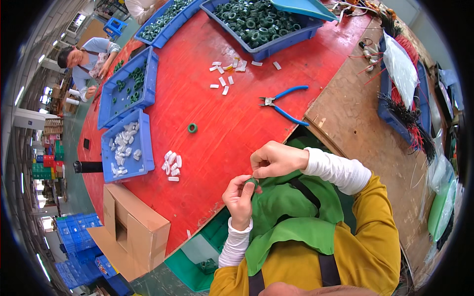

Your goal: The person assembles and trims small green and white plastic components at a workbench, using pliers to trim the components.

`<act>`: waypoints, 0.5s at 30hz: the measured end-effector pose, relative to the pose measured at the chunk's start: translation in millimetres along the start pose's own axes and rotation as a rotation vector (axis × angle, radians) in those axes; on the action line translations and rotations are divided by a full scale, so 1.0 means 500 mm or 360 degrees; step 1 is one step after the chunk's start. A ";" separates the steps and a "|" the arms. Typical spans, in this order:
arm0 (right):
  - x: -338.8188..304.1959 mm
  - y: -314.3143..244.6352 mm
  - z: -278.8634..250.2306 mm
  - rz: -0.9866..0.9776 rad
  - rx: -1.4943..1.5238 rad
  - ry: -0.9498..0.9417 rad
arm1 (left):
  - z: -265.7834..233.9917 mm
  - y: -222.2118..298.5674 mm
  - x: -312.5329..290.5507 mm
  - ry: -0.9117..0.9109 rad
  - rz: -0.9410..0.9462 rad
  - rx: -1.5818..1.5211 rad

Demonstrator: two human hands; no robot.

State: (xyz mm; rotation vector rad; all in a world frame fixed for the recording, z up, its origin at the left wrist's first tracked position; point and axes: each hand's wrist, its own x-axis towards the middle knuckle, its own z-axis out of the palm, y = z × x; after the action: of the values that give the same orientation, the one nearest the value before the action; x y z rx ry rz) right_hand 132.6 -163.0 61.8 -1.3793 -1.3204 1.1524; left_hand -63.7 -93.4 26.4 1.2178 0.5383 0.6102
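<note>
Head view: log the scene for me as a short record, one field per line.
Left hand: left hand holds a dark green ring
Right hand: right hand, fingertips at that ring; grip unclear
Surface: red table
Tool: blue-handled pliers, lying open
Loose part: one green ring, lying by itself
White pieces: a near cluster beside a blue tray holding more
Ring stock: large blue tray at the far edge
Nearby: co-worker at far left
</note>
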 end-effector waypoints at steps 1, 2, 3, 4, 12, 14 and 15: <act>0.004 0.003 -0.002 -0.0002 0.0000 -0.0001 | 0.001 0.000 -0.002 0.0001 0.0001 0.0001; 0.008 0.004 -0.003 0.0178 0.0169 -0.0151 | 0.004 0.000 -0.004 -0.0012 0.0025 -0.0059; 0.012 0.007 -0.003 0.0357 0.0337 -0.0301 | 0.006 0.000 -0.006 -0.0025 0.0050 -0.0120; 0.013 0.018 -0.002 0.0357 0.0337 -0.0295 | 0.005 -0.001 -0.006 -0.0031 0.0050 -0.0121; 0.002 0.059 -0.005 0.0572 0.1115 -0.0460 | -0.024 0.006 -0.002 -0.0131 -0.0069 -0.0523; 0.003 0.073 0.017 0.0345 0.1098 -0.0402 | -0.036 0.011 0.002 -0.0169 -0.0091 -0.0599; 0.001 0.075 0.028 0.0124 0.1081 -0.0344 | -0.039 0.014 0.004 -0.0182 -0.0110 -0.0674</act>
State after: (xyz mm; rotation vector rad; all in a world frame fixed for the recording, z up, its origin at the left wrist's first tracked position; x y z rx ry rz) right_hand 125.8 -164.1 22.1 -0.8260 -0.8835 1.6441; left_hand -76.4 -77.1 27.8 0.8240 0.3310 0.5576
